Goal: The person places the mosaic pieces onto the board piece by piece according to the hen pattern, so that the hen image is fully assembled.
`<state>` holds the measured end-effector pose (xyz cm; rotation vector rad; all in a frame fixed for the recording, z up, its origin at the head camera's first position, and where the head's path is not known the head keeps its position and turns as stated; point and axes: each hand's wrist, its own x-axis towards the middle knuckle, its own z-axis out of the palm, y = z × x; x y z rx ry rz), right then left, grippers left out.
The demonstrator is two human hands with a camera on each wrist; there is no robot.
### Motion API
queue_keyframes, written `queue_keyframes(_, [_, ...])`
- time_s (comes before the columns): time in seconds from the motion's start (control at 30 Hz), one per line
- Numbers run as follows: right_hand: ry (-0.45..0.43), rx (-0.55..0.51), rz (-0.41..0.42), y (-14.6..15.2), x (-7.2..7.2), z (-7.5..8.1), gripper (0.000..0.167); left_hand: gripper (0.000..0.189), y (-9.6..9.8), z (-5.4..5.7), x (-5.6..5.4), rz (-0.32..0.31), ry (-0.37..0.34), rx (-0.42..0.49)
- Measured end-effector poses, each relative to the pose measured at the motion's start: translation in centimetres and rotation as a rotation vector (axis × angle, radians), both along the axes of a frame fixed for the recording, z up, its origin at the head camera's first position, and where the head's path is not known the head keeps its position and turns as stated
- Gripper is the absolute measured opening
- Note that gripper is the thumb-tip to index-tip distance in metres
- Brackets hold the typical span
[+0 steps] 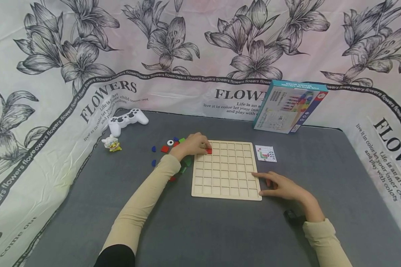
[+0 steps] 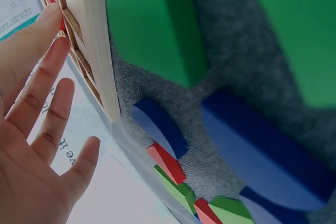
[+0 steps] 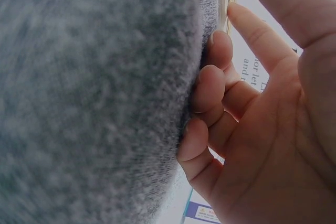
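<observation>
My left hand reaches over the upper left of a wooden grid board. Its thumb and index finger pinch a red square tile at the top row of cells; the other fingers spread loosely in the left wrist view. At the board's right side is my right hand, index fingertip on the edge and thumb at the lower right corner. Its remaining fingers bend against the cloth in the right wrist view. Left of the board lie loose pieces: a red square, a blue half-round and green blocks.
A small pattern card lies right of the board. Behind it a cardboard box leans against the flowered backdrop. At the back left are a white game controller and a small figurine. Grey cloth covers the table.
</observation>
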<state>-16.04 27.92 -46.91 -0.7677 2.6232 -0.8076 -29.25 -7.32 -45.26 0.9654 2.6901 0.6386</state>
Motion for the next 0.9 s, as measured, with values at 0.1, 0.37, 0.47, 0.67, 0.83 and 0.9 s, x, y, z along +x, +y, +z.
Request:
queue_keyframes(0.1, [0.014,-0.009,0.001,0.04,0.03,-0.02,0.065,0.022,0.03,0.00,0.02,0.005,0.009,-0.004])
queue_keyframes(0.37, [0.041,-0.007,0.012,-0.03,0.04,0.02,0.064,0.023,0.03,0.17,0.19,0.012,0.027,-0.008])
queue_keyframes(0.47, [0.039,-0.003,0.014,-0.13,0.05,0.03,0.064,0.023,0.03,0.06,0.16,0.014,0.035,-0.014])
queue_keyframes(0.67, [0.045,0.025,0.011,-0.35,0.07,0.03,0.064,0.022,0.14,-0.09,0.10,0.014,0.074,-0.017])
queue_keyframes(0.83, [0.066,0.044,0.014,-0.46,0.06,-0.03,0.065,0.022,0.25,-0.28,0.04,0.028,0.093,-0.028])
queue_keyframes(0.9, [0.070,0.047,0.012,-0.45,0.08,0.00,0.065,0.022,0.33,-0.32,0.05,0.040,0.094,-0.040])
